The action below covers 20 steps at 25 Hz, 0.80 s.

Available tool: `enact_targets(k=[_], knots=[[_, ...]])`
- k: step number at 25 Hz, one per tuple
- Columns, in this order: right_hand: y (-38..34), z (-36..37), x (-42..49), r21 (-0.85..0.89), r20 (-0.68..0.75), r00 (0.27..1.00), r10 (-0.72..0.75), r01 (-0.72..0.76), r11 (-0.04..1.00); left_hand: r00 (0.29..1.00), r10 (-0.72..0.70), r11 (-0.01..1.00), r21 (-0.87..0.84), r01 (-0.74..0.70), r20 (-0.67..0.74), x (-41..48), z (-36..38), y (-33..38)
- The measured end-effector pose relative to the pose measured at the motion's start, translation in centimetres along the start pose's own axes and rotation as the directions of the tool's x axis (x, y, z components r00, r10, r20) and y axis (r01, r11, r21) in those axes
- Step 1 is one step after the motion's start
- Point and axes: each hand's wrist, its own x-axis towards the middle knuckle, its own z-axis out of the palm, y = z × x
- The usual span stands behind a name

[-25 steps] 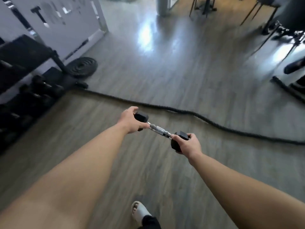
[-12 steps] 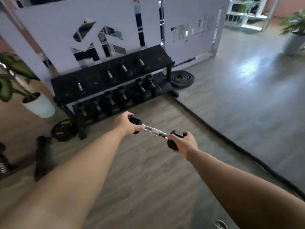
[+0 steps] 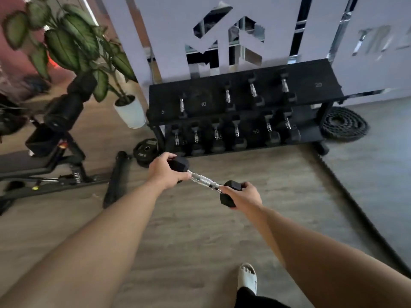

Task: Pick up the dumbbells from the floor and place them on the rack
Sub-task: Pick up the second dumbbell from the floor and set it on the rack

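Note:
I hold one black hex dumbbell (image 3: 203,180) with a chrome handle out in front of me, above the wooden floor. My left hand (image 3: 162,171) grips its left head and my right hand (image 3: 243,195) grips its right head; the handle between them is bare. Straight ahead stands the black two-tier dumbbell rack (image 3: 311,85). Several dumbbells lie on both of its shelves. White numbers mark bare spots on the top shelf.
A potted plant (image 3: 130,112) stands left of the rack. A weight plate (image 3: 145,151) leans at the rack's left foot. A black bench (image 3: 44,161) and a roller (image 3: 116,180) lie at the left. A coiled rope (image 3: 344,124) lies right of the rack, a rope (image 3: 355,207) running from it.
My view has swung left, so the rack now stands nearer and centred ahead. Both hands keep the same grip on the dumbbell. My right foot has come into view.

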Motion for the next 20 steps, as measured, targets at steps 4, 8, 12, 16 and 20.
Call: enact_targets(k=[4, 8, 12, 16, 20], knots=[[-5.9, 4.6, 8.0, -0.064, 0.057, 0.998, 0.019, -0.015, 0.998, 0.998, -0.058, 0.998, -0.007, 0.058, -0.036, 9.2, -1.6, -0.3], [-11.2, 10.3, 14.0, -0.114, 0.115, 0.993, 0.034, -0.021, 0.993, 0.994, -0.097, 0.995, -0.016, 0.096, -0.044, 18.1, -4.3, -1.2], [-15.2, 16.6, 20.2, -0.151, 0.09, 0.995, 0.031, -0.017, 0.988, 0.999, -0.046, 0.999, 0.028, 0.046, -0.001, 28.5, -6.5, -2.9], [-18.5, 23.9, 25.4, -0.147, 0.013, 0.999, 0.04, -0.038, 0.988, 0.996, 0.076, 0.991, 0.102, -0.081, 0.052, 39.6, -8.6, -4.8], [-21.7, 32.2, 29.8, -0.064, -0.037, 0.994, 0.099, -0.101, 0.993, 0.974, 0.176, 0.959, 0.199, -0.202, 0.143, 50.7, -11.6, -5.8]])
